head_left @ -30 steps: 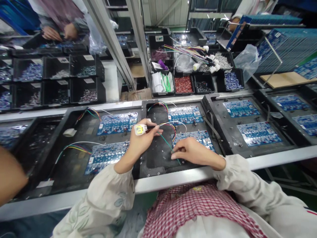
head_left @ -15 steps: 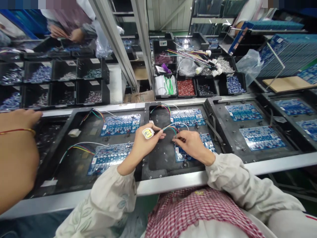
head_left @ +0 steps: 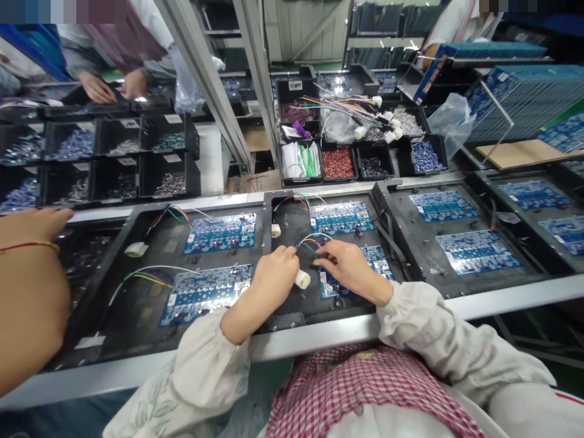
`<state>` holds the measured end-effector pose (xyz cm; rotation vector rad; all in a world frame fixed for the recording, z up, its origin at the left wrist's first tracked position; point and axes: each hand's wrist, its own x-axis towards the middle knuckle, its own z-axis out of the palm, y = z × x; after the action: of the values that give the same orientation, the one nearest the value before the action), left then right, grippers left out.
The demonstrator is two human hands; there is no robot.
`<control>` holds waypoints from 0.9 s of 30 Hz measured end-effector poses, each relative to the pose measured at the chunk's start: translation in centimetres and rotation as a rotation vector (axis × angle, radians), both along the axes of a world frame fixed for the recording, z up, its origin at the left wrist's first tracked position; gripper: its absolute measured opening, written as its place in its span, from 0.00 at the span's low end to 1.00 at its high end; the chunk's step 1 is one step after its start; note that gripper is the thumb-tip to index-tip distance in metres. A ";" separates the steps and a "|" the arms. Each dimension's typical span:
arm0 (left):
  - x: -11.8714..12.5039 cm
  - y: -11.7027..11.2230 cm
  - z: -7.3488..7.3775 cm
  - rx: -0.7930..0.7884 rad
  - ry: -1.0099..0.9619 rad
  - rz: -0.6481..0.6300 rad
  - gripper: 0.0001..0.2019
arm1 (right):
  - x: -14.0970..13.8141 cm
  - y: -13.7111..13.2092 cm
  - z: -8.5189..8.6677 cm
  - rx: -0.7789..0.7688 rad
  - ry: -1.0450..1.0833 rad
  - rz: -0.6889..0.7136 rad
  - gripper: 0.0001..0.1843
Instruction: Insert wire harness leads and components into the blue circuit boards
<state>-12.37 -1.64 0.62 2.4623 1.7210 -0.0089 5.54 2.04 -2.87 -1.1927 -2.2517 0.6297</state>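
My left hand (head_left: 277, 272) is closed on a wire harness of thin coloured wires, its white connector (head_left: 302, 279) sticking out below the fingers. The wires (head_left: 311, 240) arc from that hand over to my right hand (head_left: 343, 266). There the thumb and fingertips pinch the wires' other end at the left edge of a blue circuit board (head_left: 378, 263), which the hand partly covers. Behind it, in the same black tray (head_left: 292, 307), lies a second blue circuit board (head_left: 341, 217) with its own coloured wires (head_left: 298, 199) and a white connector (head_left: 275, 230).
To the left, another tray holds two wired boards (head_left: 207, 292). On the right are trays with boards (head_left: 477, 250). Bins of small parts (head_left: 337, 163) and a harness bundle (head_left: 342, 104) stand behind. Another person's arm (head_left: 31, 298) reaches in at far left; a co-worker's hands (head_left: 132, 84) show beyond.
My left hand has turned over, palm down, and the white connector has swung from above the hand to below its fingers. My right hand stays at the board's left edge.
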 end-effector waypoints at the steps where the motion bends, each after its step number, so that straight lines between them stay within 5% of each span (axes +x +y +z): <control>1: 0.2 -0.2 0.3 0.001 0.051 -0.015 0.12 | 0.4 0.0 0.2 0.000 0.011 -0.056 0.06; 5: 0.3 -1.1 1.0 0.112 0.124 -0.060 0.12 | 1.7 0.5 0.4 -0.039 -0.116 -0.170 0.05; 9: 0.2 -1.4 -0.6 0.339 -0.052 -0.227 0.17 | 0.6 1.2 0.1 -0.115 -0.343 -0.142 0.08; 14: 0.5 -0.4 -3.4 0.153 0.123 -0.254 0.27 | -0.5 0.8 1.2 -0.157 -0.476 -0.128 0.12; 17: 0.5 -0.1 -3.9 0.099 0.188 -0.266 0.28 | 3.7 0.1 2.9 -0.093 -0.395 -0.117 0.16; 21: 0.1 -0.5 -4.1 0.096 0.111 -0.235 0.26 | 13.8 -0.4 3.8 -0.084 -0.348 -0.376 0.23; 24: -0.3 -0.4 -3.5 0.114 -0.094 -0.134 0.24 | 18.2 -0.5 2.8 -0.421 -0.288 -0.057 0.29; 27: -0.6 2.6 -0.9 0.119 -0.345 -0.001 0.18 | 18.2 -0.9 1.4 -0.480 -0.188 -0.019 0.28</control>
<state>-12.98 0.95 -0.29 2.3681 1.6095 0.5003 23.73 1.14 -1.51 -1.5506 -2.3092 1.1391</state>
